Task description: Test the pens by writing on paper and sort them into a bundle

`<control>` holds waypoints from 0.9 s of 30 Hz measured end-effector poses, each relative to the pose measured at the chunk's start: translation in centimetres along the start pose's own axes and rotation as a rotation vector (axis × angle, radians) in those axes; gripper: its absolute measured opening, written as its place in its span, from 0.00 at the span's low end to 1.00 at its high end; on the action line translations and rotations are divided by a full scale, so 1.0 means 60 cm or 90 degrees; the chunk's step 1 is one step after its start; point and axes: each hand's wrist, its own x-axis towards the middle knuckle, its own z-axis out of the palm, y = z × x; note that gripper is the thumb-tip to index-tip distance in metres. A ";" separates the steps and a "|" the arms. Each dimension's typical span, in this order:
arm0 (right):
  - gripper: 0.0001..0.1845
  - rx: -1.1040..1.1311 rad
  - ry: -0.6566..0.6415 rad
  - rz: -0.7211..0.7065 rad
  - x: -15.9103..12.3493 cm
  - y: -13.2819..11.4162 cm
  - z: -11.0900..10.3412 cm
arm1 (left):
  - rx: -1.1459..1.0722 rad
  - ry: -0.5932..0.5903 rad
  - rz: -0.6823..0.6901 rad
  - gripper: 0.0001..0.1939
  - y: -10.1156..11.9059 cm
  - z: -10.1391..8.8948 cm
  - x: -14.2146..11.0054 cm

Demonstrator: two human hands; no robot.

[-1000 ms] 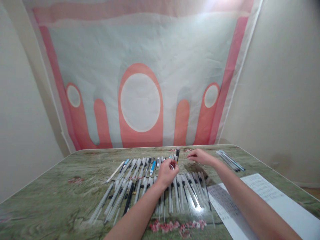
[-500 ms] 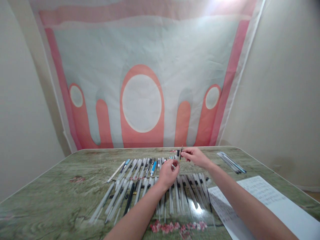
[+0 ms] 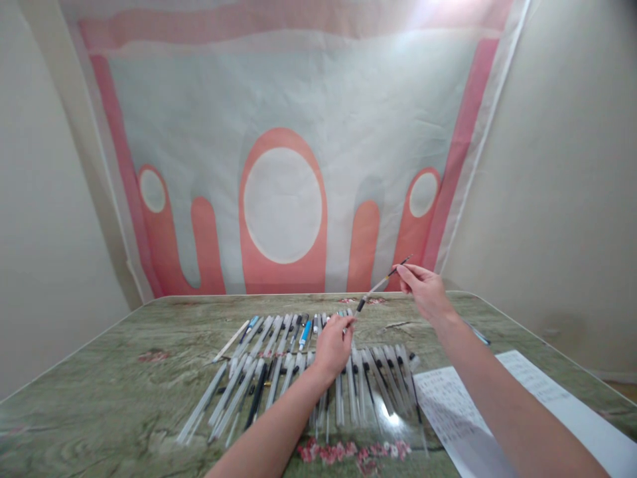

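My left hand (image 3: 334, 344) is closed on a pen barrel (image 3: 361, 305), whose black end points up and to the right. A thin pen refill (image 3: 379, 285) slants up from that black end. At its upper, dark-tipped end, my right hand (image 3: 425, 291) pinches the refill between thumb and fingertips. The refill's lower end meets the barrel; whether some of it is still inside, I cannot tell. Under and around my left hand lie rows of clear pens (image 3: 241, 392), many with black parts. A blue pen (image 3: 305, 335) lies in the back row.
A sheet of paper with writing (image 3: 532, 392) lies at the right, partly under my right forearm. Several thin sticks (image 3: 480, 334) are behind it, mostly hidden by the arm. A pale stick (image 3: 230, 341) ends the back row at the left. A patterned cloth (image 3: 174, 99) hangs behind the table.
My right hand has moved up and to the right, drawing a long stretch of refill out of the barrel. The barrel in my left hand now tilts further right.
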 end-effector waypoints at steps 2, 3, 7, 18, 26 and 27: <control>0.17 -0.008 -0.007 -0.004 -0.002 -0.001 0.004 | 0.003 -0.002 0.002 0.13 0.001 -0.001 0.000; 0.17 -0.013 -0.008 -0.004 -0.003 0.000 0.005 | 0.005 -0.003 0.002 0.13 0.001 -0.002 0.000; 0.19 -0.056 -0.012 -0.004 -0.003 -0.005 0.002 | 0.014 -0.004 -0.001 0.14 0.002 -0.004 0.000; 0.21 -0.236 -0.289 0.016 -0.016 -0.025 0.005 | 0.046 -0.024 0.005 0.14 0.012 -0.007 -0.002; 0.23 -0.157 -0.212 0.046 -0.014 -0.020 0.005 | 0.036 -0.013 0.007 0.14 0.010 -0.007 0.000; 0.24 -0.127 -0.197 0.055 -0.013 -0.019 0.004 | 0.035 -0.015 0.008 0.14 0.011 -0.007 0.000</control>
